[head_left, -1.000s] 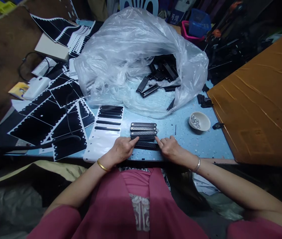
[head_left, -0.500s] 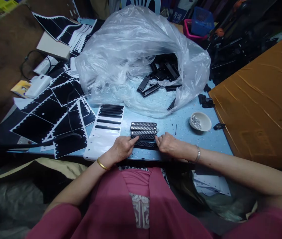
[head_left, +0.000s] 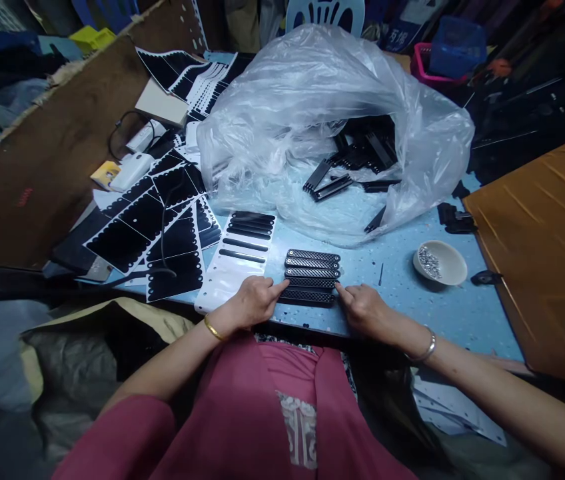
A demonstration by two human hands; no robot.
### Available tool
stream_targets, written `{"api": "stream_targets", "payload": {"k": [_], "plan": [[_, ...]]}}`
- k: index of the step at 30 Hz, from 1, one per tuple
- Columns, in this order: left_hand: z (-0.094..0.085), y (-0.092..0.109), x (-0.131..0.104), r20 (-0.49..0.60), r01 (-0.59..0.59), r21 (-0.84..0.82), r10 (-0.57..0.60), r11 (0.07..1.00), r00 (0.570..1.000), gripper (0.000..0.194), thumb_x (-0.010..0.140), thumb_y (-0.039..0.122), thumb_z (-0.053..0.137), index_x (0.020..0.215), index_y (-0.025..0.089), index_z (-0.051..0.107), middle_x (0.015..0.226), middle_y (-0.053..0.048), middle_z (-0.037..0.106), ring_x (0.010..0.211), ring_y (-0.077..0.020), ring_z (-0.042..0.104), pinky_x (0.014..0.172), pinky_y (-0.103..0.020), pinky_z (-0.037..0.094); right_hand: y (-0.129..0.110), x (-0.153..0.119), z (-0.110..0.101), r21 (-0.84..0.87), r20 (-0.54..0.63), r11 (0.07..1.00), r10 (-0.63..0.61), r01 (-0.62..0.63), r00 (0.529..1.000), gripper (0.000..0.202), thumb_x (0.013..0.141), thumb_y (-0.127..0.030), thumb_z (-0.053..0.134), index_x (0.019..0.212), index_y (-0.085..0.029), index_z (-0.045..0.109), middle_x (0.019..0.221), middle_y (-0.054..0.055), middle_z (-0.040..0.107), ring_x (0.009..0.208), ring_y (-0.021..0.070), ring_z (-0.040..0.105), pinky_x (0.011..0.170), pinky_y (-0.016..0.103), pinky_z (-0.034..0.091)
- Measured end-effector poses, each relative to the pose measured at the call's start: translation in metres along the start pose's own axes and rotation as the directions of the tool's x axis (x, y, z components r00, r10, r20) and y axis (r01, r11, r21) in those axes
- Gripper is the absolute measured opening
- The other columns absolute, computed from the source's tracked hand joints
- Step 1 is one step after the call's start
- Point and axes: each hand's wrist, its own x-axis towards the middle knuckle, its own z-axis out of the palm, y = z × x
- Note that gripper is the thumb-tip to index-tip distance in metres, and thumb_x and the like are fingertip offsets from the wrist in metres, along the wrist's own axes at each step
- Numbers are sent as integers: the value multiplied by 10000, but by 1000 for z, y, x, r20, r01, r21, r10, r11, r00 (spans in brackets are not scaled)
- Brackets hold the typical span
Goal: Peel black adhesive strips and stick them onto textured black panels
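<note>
Several black bars (head_left: 312, 273) with a textured face and a small round fastener at each end lie in a stacked row near the table's front edge. The index finger of my left hand (head_left: 255, 300) presses the left end of one of the lower bars, its other fingers curled in. At the right end of that bar is the index fingertip of my right hand (head_left: 365, 308), whose remaining fingers are also bent. My thumbs are mostly hidden. The nearest bar (head_left: 306, 297) lies just below, between my hands. Left of them is a white sheet (head_left: 227, 283) carrying black strips.
A big clear plastic bag (head_left: 272, 127) holding black bars spreads over the back. A white bowl (head_left: 450, 263) of small silvery parts sits at right, with a thin dark pin (head_left: 381, 274) nearby. Black die-cut sheets (head_left: 172, 273) cover the left; a brown box (head_left: 552, 253) borders the right.
The view has shifted, so the table appears further right. The bar under my fingers and the nearest one lie straighter with the row. My fingertips remain at the bar's ends.
</note>
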Motion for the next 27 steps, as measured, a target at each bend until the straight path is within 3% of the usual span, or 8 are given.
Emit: {"api": "stream_targets", "payload": {"k": [4,7,9,13,16,18,22,27], "plan": [[-6,0,9,46,55,-17,-54,998,997,379,914,208,456,1250,148,619,704,-62,612,633,-196,592,616,-325,493,-5,6,4,254,-86,953,192,-165,978,301,918,-173,440,1069,-80,683,694,85,688,579,160,593,577,268,445],[-12,-4,10,51,78,-120,-72,990,996,427,915,401,534,1232,130,621,758,-73,639,677,-197,614,638,-318,503,-9,5,5,442,-138,833,430,-333,892,290,943,-264,450,984,-166,720,800,72,741,678,166,666,638,263,503],[-13,-4,7,2,46,-160,-46,986,999,516,878,493,587,1237,123,612,760,-66,639,673,-194,614,628,-310,503,-2,-3,2,464,-191,781,548,-417,814,285,939,-279,462,965,-182,729,854,75,752,730,179,685,679,282,523],[-3,-1,-3,-218,-14,-130,-15,991,976,387,900,410,595,1185,150,626,803,-76,664,702,-191,632,644,-304,513,48,-39,-14,267,-238,734,678,-624,696,268,901,-237,483,921,-168,741,853,108,736,802,219,673,735,324,508],[11,2,0,-352,-57,-125,10,991,936,193,928,243,550,1082,149,619,762,-66,686,666,-182,648,624,-287,520,101,-65,-32,-8,-93,526,847,-851,524,270,871,-214,493,910,-118,742,924,163,722,880,247,652,734,307,460],[19,4,7,-409,-77,-113,24,991,912,166,934,182,512,1072,139,594,733,-65,693,633,-185,657,596,-285,527,130,-71,-40,-114,19,451,892,-885,452,264,858,-257,526,887,-110,743,914,169,722,850,243,646,683,286,420],[24,8,19,-421,-59,-84,18,995,907,157,931,173,487,1055,150,580,746,-78,711,633,-204,683,575,-298,550,162,-61,-34,-122,113,485,873,-866,474,256,798,-348,612,780,-126,739,810,135,722,750,206,626,610,262,351],[22,12,18,-407,1,-153,-64,988,911,167,916,194,501,1051,171,597,811,-81,733,687,-206,708,610,-301,576,172,-59,-18,-103,128,500,864,-860,487,175,764,-206,593,756,-122,746,808,125,729,742,192,620,615,263,333]]}}
